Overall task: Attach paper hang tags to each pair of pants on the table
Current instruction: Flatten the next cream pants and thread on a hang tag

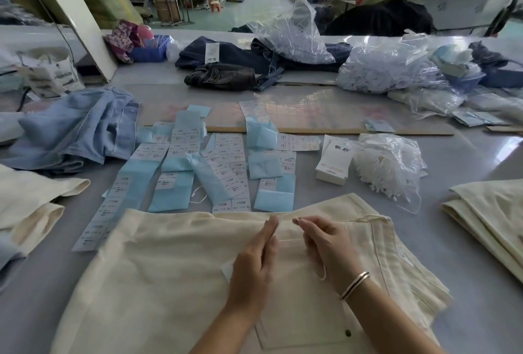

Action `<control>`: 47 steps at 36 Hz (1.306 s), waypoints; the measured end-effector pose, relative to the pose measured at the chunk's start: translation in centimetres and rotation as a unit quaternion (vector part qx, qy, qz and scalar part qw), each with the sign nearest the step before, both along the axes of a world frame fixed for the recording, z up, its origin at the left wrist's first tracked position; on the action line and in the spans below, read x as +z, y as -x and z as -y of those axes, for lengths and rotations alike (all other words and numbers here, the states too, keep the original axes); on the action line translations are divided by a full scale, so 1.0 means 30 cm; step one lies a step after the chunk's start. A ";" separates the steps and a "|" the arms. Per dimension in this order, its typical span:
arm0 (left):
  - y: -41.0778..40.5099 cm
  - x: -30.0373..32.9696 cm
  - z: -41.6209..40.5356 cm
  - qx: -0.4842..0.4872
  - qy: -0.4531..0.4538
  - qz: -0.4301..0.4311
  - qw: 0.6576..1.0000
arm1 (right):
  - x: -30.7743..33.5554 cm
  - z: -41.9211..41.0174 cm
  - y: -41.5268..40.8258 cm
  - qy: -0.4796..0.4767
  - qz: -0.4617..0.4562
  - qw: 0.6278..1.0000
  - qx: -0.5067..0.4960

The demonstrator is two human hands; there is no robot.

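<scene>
Head view: right fingers [304, 223] pinch string [322, 273]; left fingers [270, 229] straight on cream pants [169, 268]; label sheets [226, 172] beyond.

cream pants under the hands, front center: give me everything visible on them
The cream pants lie flat on the grey table, waistband toward the sticker sheets, legs running out of frame at the bottom. The fabric looks like a cream woven cotton or twill. A patch pocket with a small dark button faces up. The left hand rests on the cloth with straight fingers; the right hand pinches a thin pale string at the waistband. A white tag corner shows beside the left hand.
</scene>
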State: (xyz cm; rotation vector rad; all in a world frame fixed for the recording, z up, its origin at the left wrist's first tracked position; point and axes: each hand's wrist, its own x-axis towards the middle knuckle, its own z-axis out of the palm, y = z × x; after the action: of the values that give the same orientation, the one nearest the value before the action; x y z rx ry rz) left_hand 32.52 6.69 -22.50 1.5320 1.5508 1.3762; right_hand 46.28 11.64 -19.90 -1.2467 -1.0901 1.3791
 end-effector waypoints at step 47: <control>0.026 0.016 -0.008 -0.039 -0.001 0.014 0.999 | -0.017 -0.053 0.054 -0.109 0.262 0.957 0.064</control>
State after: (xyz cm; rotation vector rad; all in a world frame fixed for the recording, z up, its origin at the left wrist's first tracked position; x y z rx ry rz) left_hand 31.75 6.93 -22.03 1.5509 1.4575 1.3518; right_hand 44.68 13.23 -20.41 -1.4344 -1.6640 1.0017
